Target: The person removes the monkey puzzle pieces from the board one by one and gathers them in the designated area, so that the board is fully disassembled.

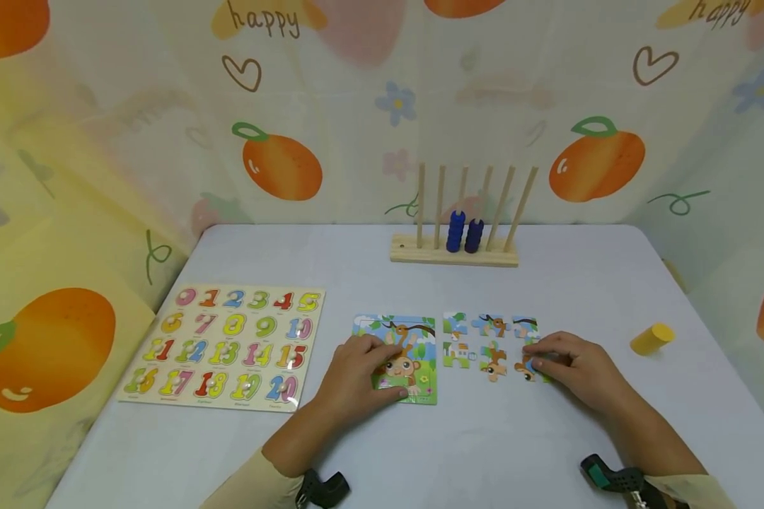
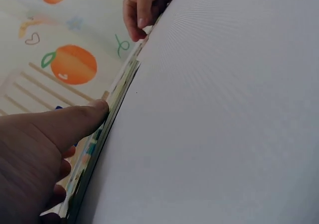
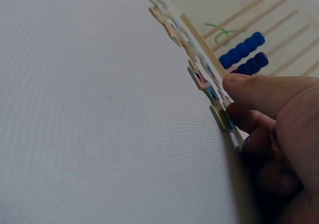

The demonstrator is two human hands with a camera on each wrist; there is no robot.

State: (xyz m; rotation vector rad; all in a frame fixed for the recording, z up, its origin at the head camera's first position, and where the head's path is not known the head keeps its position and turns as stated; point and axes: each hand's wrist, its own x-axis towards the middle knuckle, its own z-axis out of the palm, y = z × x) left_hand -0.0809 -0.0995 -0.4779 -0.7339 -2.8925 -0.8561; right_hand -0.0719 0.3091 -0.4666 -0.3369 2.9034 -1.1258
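In front of the picture board (image 1: 420,364), bare table (image 1: 477,445) leaves a wide way through between the left forearm (image 1: 305,433) and right forearm (image 1: 656,433). The left hand (image 1: 361,373) covers the board's left part and obstructs the gap to the number board (image 1: 251,325) on its left. Just right of the board, puzzle pieces (image 1: 493,359) leave narrow lanes; the right hand (image 1: 576,371) blocks their outer end. Behind the board, table lies free until the bead rack (image 1: 456,233), behind and rightward, its pegs standing tall. Well right of the board, a yellow block (image 1: 652,339) has bare table around it.
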